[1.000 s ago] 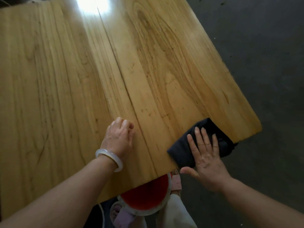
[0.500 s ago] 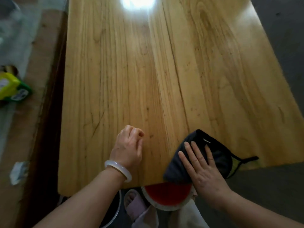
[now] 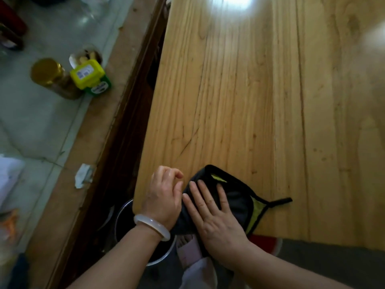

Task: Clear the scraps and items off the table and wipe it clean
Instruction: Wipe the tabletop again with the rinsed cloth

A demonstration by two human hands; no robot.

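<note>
Apparently clearing is done and wiping underway: the dark cloth lies at the counter's near left corner, pressed flat under the right grip, fingers straight; the left grip rests there loosely curled, holding nothing visible

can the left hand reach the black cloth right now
Probably yes: the left hand sits right beside the black cloth with nothing between them, though the right hand lies flat on it.

Overhead glare whitens the table; edges blur.
</note>
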